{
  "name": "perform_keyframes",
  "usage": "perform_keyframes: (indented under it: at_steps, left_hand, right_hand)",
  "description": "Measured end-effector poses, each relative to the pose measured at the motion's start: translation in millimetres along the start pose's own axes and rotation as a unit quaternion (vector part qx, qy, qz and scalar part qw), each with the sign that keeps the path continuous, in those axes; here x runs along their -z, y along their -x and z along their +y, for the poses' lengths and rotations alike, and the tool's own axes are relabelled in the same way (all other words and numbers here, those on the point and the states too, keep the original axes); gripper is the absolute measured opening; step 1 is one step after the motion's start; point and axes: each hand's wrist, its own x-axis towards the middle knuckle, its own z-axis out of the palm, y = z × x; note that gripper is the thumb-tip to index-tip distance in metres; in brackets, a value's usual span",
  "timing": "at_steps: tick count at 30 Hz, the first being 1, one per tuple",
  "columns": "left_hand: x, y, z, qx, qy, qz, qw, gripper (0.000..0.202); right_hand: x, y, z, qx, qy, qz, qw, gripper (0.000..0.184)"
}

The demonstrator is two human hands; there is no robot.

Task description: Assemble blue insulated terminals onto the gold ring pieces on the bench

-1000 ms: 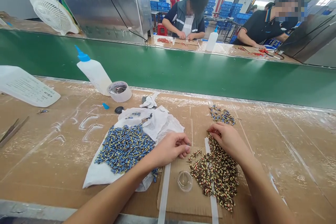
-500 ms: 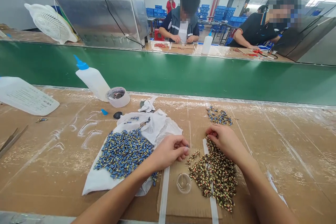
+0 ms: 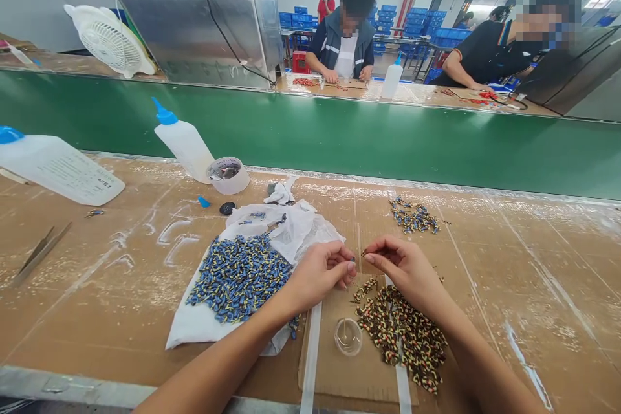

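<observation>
My left hand [image 3: 326, 270] pinches a small blue piece [image 3: 354, 260], of which only a bit shows at the fingertips. Facing it, a short gap away, my right hand [image 3: 403, 266] is closed on a small dark piece [image 3: 365, 253]. Below the right hand spreads a pile of small black, yellow and red pieces [image 3: 405, 333]. Left of my left hand, a heap of small blue-and-yellow pieces [image 3: 240, 278] lies on white paper [image 3: 187, 330]. A clear round cup [image 3: 348, 337] with a thin stick in it stands on a taped cardboard sheet [image 3: 359, 388].
A smaller cluster of blue-and-yellow pieces [image 3: 414, 217] lies farther back. At left are tweezers [image 3: 43, 252], white bottles [image 3: 187, 145] with blue caps and a tape roll [image 3: 228, 176]. Beyond the green strip [image 3: 310, 136], two people work at another bench.
My right hand has moved left from the far edge of the dark pile, bringing a small piece close to my left hand. The left hand keeps its pinch. The view has shifted slightly.
</observation>
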Motion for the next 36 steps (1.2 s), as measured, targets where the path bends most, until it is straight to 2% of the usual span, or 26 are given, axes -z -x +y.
perform_keyframes:
  at_steps: [5,9,14,20,27,31,36]
  left_hand:
    - [-0.5,1,-2,-0.016,-0.049,0.013,0.999,0.012]
    - [1.1,2,0,-0.042,-0.140,0.025,0.989,0.015]
    - [3.2,2,6,-0.113,-0.271,0.059,0.954,0.011]
    - [4.2,2,5,-0.175,-0.346,0.059,0.920,0.011]
    - [4.6,4,4,-0.191,-0.422,0.045,0.885,0.015]
    - [5.0,5,6,-0.166,-0.427,0.023,0.889,0.018]
    - [6.8,2,5,-0.138,-0.381,-0.005,0.914,0.018]
  right_hand:
    - [-11,2,0,-0.009,-0.032,-0.009,0.999,0.013]
    - [-12,4,0,-0.016,-0.045,-0.010,0.999,0.012]
    - [-13,6,-1,0.008,0.009,-0.008,1.000,0.010]
    - [-12,7,-4,0.046,0.059,-0.010,0.997,0.006]
    - [-18,12,-9,0.087,0.131,-0.004,0.988,0.013]
    - [-25,15,-9,0.091,0.159,0.001,0.983,0.015]
    - [-27,17,-4,0.083,0.154,-0.022,0.984,0.016]
